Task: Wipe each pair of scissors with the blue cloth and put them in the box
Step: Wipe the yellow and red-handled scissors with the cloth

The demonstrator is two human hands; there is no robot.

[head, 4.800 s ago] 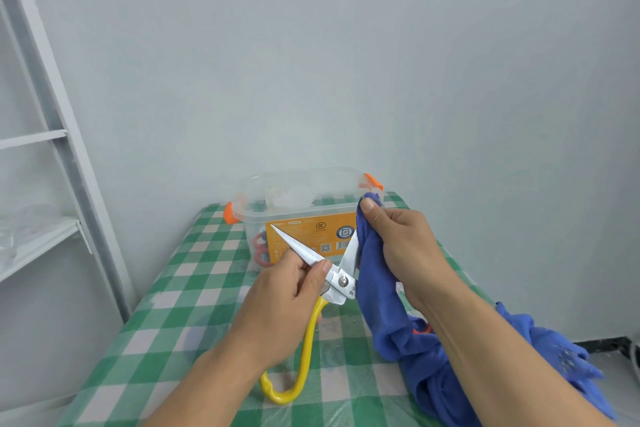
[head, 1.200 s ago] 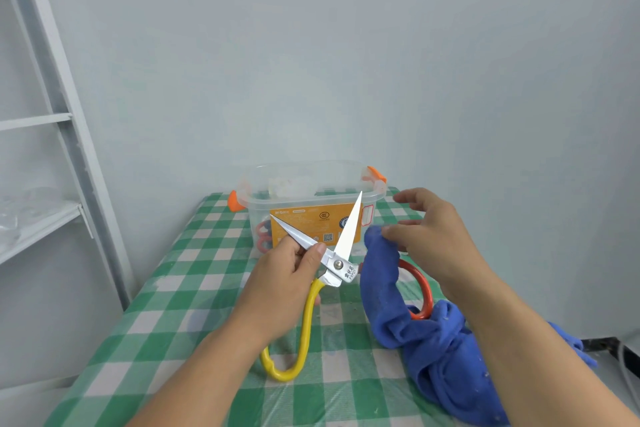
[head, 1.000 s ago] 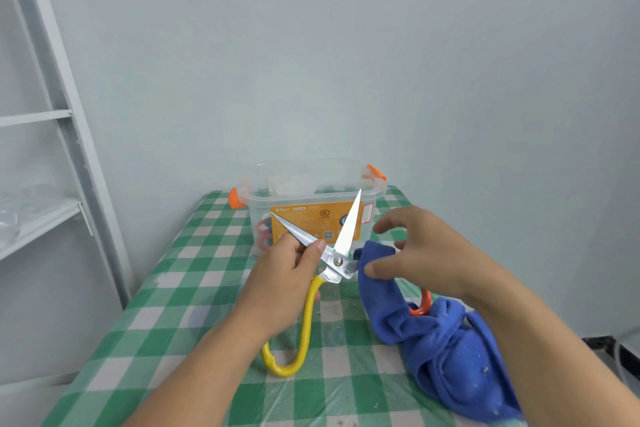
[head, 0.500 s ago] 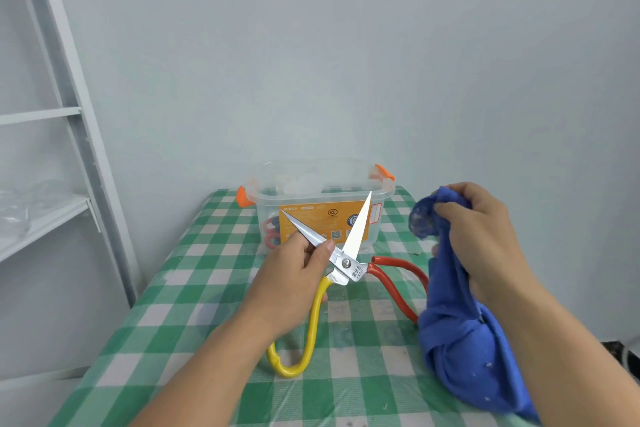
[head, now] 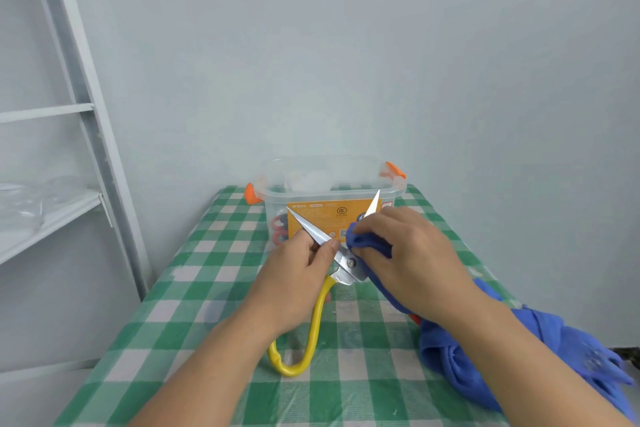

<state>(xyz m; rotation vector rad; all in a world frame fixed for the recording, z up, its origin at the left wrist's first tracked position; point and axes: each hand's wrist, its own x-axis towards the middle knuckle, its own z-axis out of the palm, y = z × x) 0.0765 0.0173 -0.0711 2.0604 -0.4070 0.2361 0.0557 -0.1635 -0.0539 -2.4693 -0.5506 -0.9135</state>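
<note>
My left hand (head: 294,282) grips the yellow-handled scissors (head: 317,319) near the pivot, blades spread open and pointing away from me. My right hand (head: 412,260) holds a fold of the blue cloth (head: 485,357) and presses it against the right blade just above the pivot; only that blade's tip shows. The rest of the cloth trails to the table's right front. Behind the blades stands the clear plastic box (head: 332,198) with orange latches and an orange label; red scissor handles show through its wall.
A green-and-white checked tablecloth (head: 194,315) covers the table. A sliver of orange-red handle (head: 414,318) peeks from under the cloth and my right wrist. A white metal shelf rack (head: 79,135) stands to the left. The wall is close behind the box.
My right hand lifted the cloth off the table, exposing red-handled scissors, then brought it left onto the right blade. The left hand kept the yellow scissors nearly still.
</note>
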